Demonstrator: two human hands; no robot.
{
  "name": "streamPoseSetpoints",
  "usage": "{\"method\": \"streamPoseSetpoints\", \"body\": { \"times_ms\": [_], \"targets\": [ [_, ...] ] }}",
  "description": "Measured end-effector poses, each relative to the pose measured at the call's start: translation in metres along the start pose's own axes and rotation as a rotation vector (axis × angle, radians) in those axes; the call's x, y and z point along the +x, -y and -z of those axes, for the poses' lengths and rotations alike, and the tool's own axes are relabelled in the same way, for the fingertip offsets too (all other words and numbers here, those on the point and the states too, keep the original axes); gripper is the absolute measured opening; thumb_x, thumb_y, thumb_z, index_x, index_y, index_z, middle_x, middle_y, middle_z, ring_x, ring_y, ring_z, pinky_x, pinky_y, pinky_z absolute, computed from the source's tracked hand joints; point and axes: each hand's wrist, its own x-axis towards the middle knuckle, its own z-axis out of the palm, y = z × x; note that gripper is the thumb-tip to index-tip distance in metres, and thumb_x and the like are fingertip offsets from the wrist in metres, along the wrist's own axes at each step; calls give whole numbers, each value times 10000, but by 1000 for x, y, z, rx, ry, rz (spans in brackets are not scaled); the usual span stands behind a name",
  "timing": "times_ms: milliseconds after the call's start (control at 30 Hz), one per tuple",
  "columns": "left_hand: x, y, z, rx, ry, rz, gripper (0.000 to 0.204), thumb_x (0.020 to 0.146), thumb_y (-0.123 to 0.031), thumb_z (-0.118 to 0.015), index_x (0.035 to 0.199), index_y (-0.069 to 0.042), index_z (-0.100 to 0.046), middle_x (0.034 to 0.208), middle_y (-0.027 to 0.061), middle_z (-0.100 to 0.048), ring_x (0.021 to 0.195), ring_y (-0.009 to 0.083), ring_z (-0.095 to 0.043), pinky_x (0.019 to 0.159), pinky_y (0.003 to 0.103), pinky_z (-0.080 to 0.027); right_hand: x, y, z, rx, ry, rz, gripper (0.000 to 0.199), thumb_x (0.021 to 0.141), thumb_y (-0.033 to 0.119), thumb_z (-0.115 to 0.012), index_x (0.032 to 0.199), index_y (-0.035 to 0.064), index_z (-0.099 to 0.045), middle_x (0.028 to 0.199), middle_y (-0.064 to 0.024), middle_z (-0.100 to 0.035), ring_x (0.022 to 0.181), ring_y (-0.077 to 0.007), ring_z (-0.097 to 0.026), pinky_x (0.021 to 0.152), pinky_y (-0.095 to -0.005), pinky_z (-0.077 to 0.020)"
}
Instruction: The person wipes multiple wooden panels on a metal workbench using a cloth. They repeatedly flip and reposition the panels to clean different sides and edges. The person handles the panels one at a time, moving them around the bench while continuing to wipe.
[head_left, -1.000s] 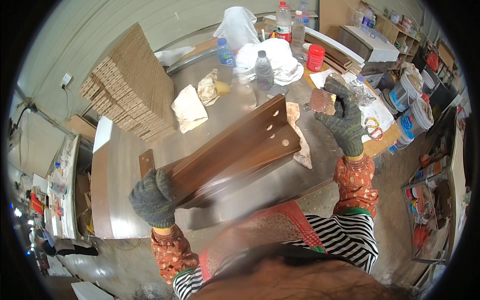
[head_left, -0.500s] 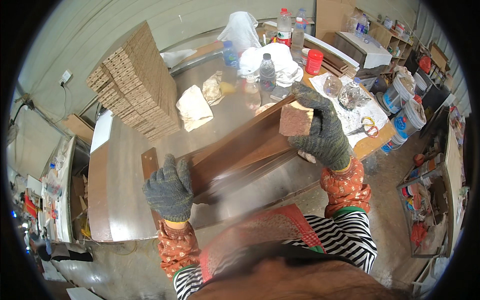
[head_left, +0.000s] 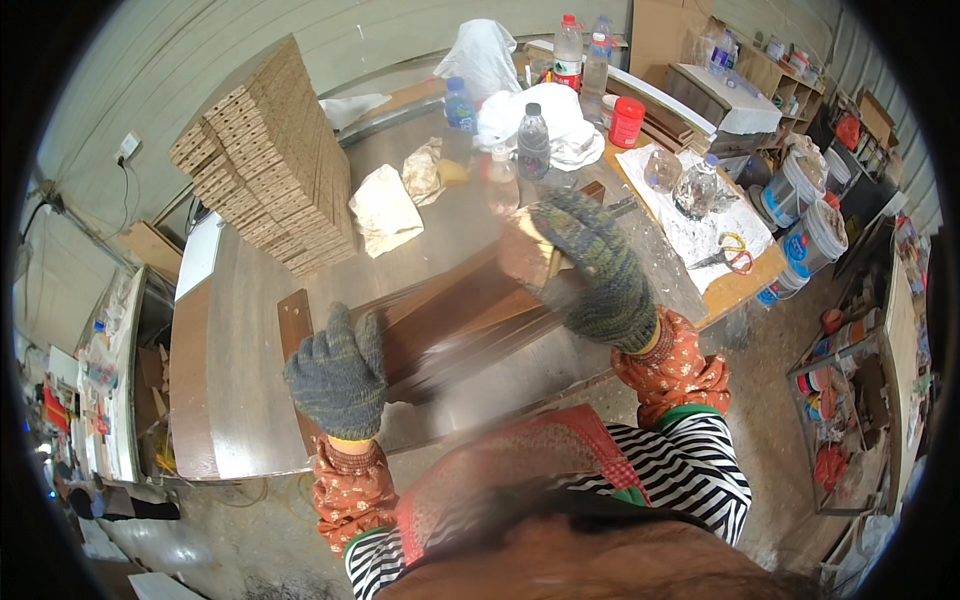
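A long brown wooden piece (head_left: 450, 315) lies slanted across the metal-topped table (head_left: 230, 400). My left hand (head_left: 338, 372), in a grey knit glove, presses down on its near end. My right hand (head_left: 595, 270), also gloved, holds a small tan block (head_left: 527, 250) against the upper part of the piece; the block and hand are blurred by motion. A flat brown board (head_left: 292, 330) lies under the piece at its left end.
A tall slanted stack of tan boards (head_left: 270, 160) stands at the table's far left. Crumpled cloths (head_left: 385, 208), plastic bottles (head_left: 532, 140), a red jar (head_left: 626, 121) and a white bag (head_left: 485, 55) crowd the far side. Scissors (head_left: 735, 255) lie on white paper at right; buckets (head_left: 815, 215) stand beyond.
The wooden piece has come down from a raised tilt to rest on the table. My right hand has moved left and down with the block onto the piece.
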Motion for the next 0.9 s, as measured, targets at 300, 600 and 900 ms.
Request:
{"method": "streamPoseSetpoints", "body": {
  "times_ms": [300,600,900],
  "targets": [
    [-1,-1,2,6,-3,3,274,934,-305,-672,1118,-104,-701,747,107,-645,694,305,-623,684,448,-451,1,-5,0,-63,149,-58,617,767,152,-800,1337,38,-591,1320,-192,-610,1223,-357,-592,1069,-456,-459],
    [-4,0,2,-4,22,12,287,952,-295,-639,1134,-82,-702,804,121,-676,718,313,-629,684,444,-448,7,1,-3,-46,58,-45,532,786,153,-783,1277,26,-624,1248,-199,-654,1128,-367,-645,967,-442,-526],
    [-5,4,2,-10,12,-83,558,879,-553,-673,1196,-93,-656,784,84,-629,720,311,-615,675,469,-448,-3,-18,26,-346,-109,-98,480,801,132,-745,1251,13,-627,1249,-216,-634,1159,-375,-611,986,-458,-512]
  ]
}}
